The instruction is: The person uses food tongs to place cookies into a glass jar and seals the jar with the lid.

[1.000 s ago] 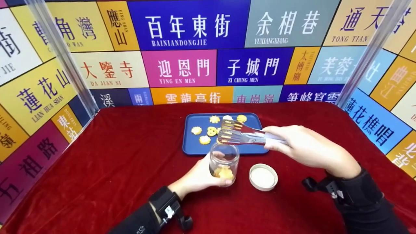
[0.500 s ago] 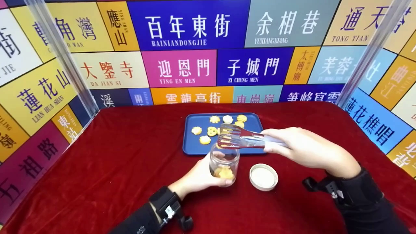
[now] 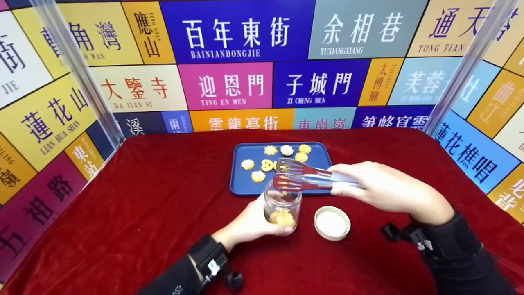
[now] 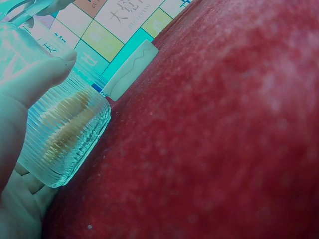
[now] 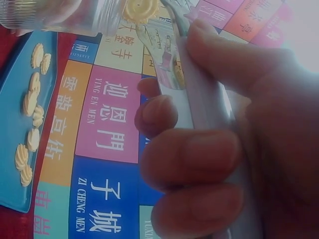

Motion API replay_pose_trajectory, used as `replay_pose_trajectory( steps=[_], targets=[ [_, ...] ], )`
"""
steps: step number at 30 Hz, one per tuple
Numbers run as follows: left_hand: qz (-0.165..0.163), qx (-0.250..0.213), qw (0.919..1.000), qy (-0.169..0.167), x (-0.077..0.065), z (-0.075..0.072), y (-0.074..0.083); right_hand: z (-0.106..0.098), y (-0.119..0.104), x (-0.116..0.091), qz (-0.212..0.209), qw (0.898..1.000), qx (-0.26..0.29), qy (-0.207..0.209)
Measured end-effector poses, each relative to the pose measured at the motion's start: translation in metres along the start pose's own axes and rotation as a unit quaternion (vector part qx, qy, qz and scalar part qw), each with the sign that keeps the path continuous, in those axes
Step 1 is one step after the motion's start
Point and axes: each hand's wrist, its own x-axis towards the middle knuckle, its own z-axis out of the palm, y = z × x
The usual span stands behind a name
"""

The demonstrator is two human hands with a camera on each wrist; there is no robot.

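My left hand [image 3: 251,221] grips a clear glass jar [image 3: 281,203] round its side, upright on the red cloth. Inside, at the bottom, lie yellow cookies [image 4: 67,127], seen through the ribbed glass in the left wrist view. My right hand [image 3: 380,184] holds metal food tongs [image 3: 313,180] by the handles, their slotted ends over the jar's mouth. A round cookie [image 5: 141,9] shows by the tongs' ends and the jar's rim in the right wrist view; I cannot tell whether the tongs still pinch it. Behind the jar, a blue tray [image 3: 241,186] bears several cookies [image 3: 258,176].
A round pale lid [image 3: 332,223] lies on the red cloth [image 3: 163,196] to the right of the jar. Panels of coloured street-name signs [image 3: 237,30] stand behind and at both sides, with clear upright posts [image 3: 466,65] at the corners.
The tongs have come down closer to the jar's mouth, uncovering more cookies at the back of the tray. My left hand, the jar and the lid have stayed in place.
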Motion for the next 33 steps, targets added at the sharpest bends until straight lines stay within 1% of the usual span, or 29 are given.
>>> replay_pose_trajectory(
  steps=[9, 15, 19, 22, 27, 33],
  targets=[
    [-0.004, 0.004, 1.0, 0.0, 0.0, 0.0, 0.0, 0.0, -0.001, 0.002, -0.012, 1.0, 0.008, 0.003],
    [-0.01, 0.008, 0.9999, 0.002, -0.001, -0.001, 0.001, -0.001, -0.002, 0.001, 0.002, 1.0, 0.013, 0.007],
    [-0.012, 0.006, 0.9999, 0.002, -0.002, -0.001, 0.002, -0.002, 0.003, 0.002, 0.007, 1.0, 0.015, 0.023],
    [-0.01, 0.008, 0.9999, 0.004, -0.002, 0.0, 0.001, -0.002, 0.009, 0.004, 0.013, 0.999, 0.011, 0.043],
    [-0.002, 0.011, 0.9999, 0.006, -0.002, 0.0, 0.0, 0.0, 0.021, 0.008, 0.042, 0.996, 0.005, 0.075],
    [-0.004, 0.012, 0.9999, 0.005, -0.001, 0.0, 0.001, 0.008, 0.04, 0.015, 0.079, 0.994, -0.004, 0.079]
  ],
)
